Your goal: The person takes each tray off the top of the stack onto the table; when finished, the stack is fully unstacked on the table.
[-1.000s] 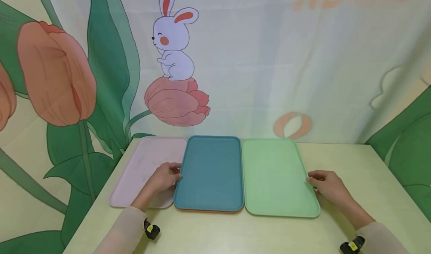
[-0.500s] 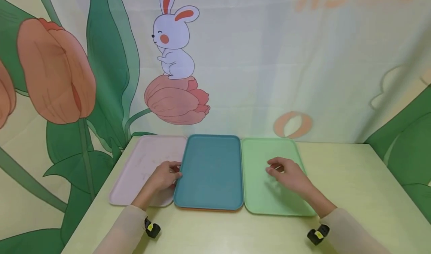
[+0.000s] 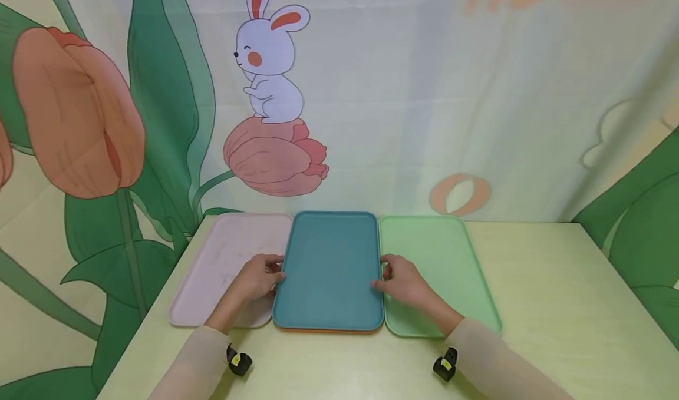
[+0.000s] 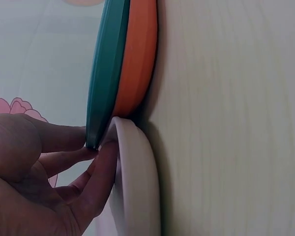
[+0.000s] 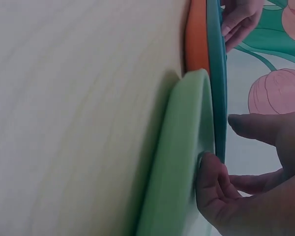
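A blue-teal tray (image 3: 329,270) lies flat on top of an orange tray (image 3: 331,330), of which only a thin edge shows. My left hand (image 3: 257,279) pinches the blue tray's left rim; its fingers reach down over the pink tray (image 3: 233,235) beside it. At the opposite rim is my right hand (image 3: 405,282), its thumb over the blue edge and its fingers above the light green tray (image 3: 440,270). In the right wrist view, a slim gap shows between this thumb (image 5: 255,127) and the blue tray (image 5: 218,83).
All the trays lie on a pale wood-grain table (image 3: 541,294), in a row against a printed curtain (image 3: 382,93) with a rabbit and tulips. The pink and green trays flank the stack closely, their rims beside the blue tray's.
My right hand has left the green tray's right edge and moved left across it to the blue tray's right rim. The left hand and the trays stay in place.
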`<state>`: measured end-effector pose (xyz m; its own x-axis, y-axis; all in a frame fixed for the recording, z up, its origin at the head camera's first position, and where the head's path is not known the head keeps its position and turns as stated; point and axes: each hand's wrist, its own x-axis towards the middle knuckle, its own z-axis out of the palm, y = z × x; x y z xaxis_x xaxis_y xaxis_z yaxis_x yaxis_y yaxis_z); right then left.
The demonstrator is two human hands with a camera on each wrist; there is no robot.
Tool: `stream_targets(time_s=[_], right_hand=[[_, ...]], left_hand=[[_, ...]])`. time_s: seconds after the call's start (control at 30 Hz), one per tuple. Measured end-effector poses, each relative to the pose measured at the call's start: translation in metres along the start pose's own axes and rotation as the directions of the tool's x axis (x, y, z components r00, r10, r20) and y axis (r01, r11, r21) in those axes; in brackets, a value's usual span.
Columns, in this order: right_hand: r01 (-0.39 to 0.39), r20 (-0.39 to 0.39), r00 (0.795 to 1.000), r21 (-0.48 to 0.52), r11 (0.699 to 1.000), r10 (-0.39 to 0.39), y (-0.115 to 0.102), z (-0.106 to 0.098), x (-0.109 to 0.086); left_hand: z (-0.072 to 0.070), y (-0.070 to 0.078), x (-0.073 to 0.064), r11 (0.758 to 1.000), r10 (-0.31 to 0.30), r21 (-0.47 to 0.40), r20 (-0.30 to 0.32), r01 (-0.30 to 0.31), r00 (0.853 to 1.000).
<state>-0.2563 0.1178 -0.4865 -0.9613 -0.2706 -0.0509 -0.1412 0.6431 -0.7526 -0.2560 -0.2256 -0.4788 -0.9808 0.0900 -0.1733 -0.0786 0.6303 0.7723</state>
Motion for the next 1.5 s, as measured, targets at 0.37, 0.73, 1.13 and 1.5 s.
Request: stream_targets(time_s=[0.37, 0.73, 1.13, 1.5], right_hand=[[-0.029, -0.038, 0.999, 0.0, 1.0, 0.029, -0.004, 0.007, -0.006], [-0.219, 0.099, 0.975, 0.551, 0.805, 0.198, -0.01, -0.008, -0.012], [-0.192, 0.085, 0.981, 0.589, 0.785, 0.175, 0.002, -0.024, -0.008], [-0.169, 0.057, 0.985, 0.549, 0.819, 0.165, 0.03, -0.075, -0.033]], left_hand=[[0.002, 0.0, -0.007, 1.0, 0.02, 0.004, 0.005, -0.02, 1.0], [0.001, 0.002, -0.008, 0.997, -0.064, -0.044, 0.022, 0.065, 0.998], [-0.002, -0.002, -0.001, 0.999, -0.026, -0.036, 0.011, 0.027, 1.0], [-0.003, -0.007, 0.003, 0.997, -0.059, -0.057, 0.015, 0.06, 0.998]])
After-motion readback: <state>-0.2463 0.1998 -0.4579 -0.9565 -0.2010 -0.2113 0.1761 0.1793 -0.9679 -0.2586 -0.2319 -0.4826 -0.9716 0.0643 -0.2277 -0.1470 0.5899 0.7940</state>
